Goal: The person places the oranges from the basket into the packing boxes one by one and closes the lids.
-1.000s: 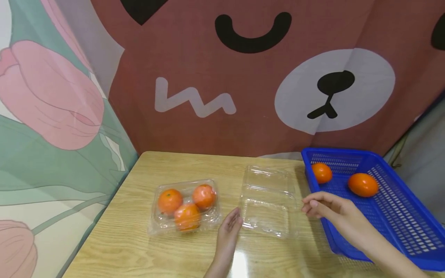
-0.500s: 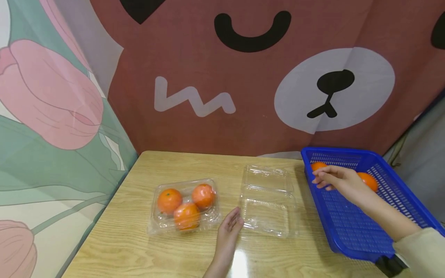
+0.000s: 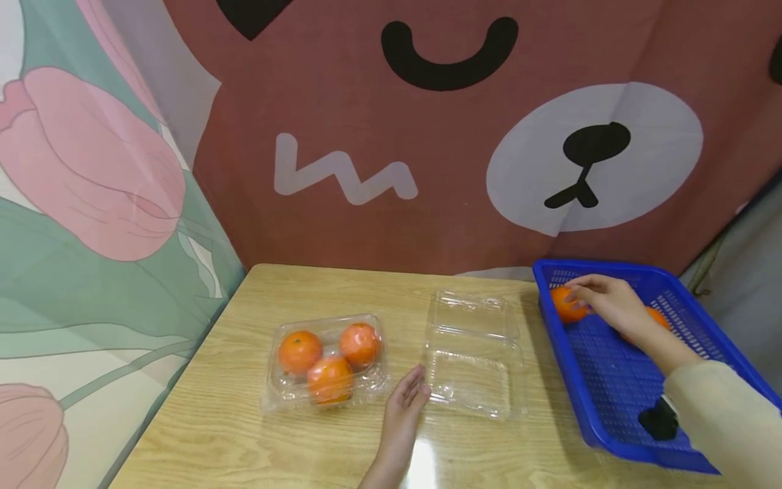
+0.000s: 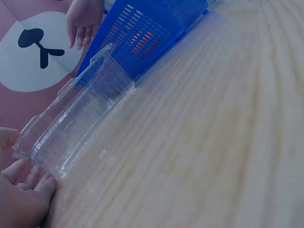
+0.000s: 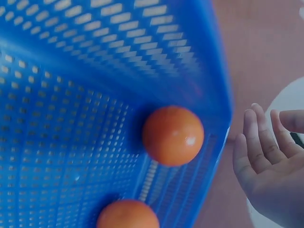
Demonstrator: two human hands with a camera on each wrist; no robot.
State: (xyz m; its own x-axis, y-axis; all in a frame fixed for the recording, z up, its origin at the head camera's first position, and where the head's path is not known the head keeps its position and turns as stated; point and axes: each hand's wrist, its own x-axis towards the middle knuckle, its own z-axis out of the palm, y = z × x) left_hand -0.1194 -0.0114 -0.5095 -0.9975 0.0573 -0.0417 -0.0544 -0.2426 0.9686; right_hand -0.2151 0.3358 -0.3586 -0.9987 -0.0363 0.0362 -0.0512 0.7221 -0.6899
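My right hand (image 3: pixel 613 309) is over the blue basket (image 3: pixel 577 401), fingers loosely curved just above an orange (image 3: pixel 565 307) at the back left corner. In the right wrist view that hand (image 5: pixel 273 164) shows nothing in it, and an orange (image 5: pixel 173 135) sits against the basket wall. A second orange (image 3: pixel 658 316) is partly hidden behind the right wrist. Beside the left edge of an unfolded clear plastic clamshell box (image 3: pixel 470 382) rests my left hand (image 3: pixel 404 404). In the left wrist view its relaxed fingers (image 4: pixel 33 178) lie right at the box's corner.
To the left on the wooden table (image 3: pixel 201 414) stands a closed clear clamshell box (image 3: pixel 330 331) holding three oranges. A brown cloth with a bear print (image 3: pixel 342 231) hangs behind the table, and a floral cloth (image 3: pixel 91 299) hangs at the left.
My right hand has moved from beside the unfolded box, back and right over the basket, to the orange in its corner. The left hand has stayed by the box.
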